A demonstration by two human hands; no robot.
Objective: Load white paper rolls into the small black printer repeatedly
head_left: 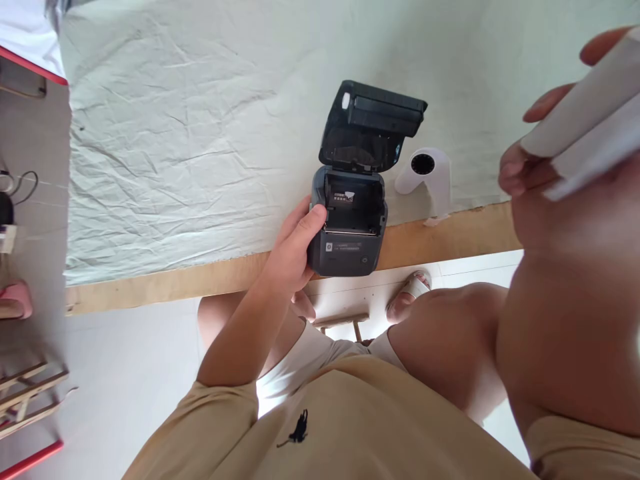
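Note:
My left hand [295, 243] grips the side of a dark portable label printer [345, 257] near the table's front edge, thumb on its rim. The printer's lid [340, 143] is swung up, and its paper bay [355, 213] shows no roll inside. Off to the upper right, my right hand [517, 170] has its fingers curled around a white paper roll [580, 113], partly cut off by the frame and blurred. Between the two hands lies another white roll [440, 167] with a dark round core, its loose strip reaching the table edge.
A pale, wrinkled cloth [175, 153] covers the table, with a bare wooden edge [165, 283] along the front. My legs are below it. At left on the floor are a wooden rack [30, 400], a pink slipper [20, 300] and a dark cable [30, 177].

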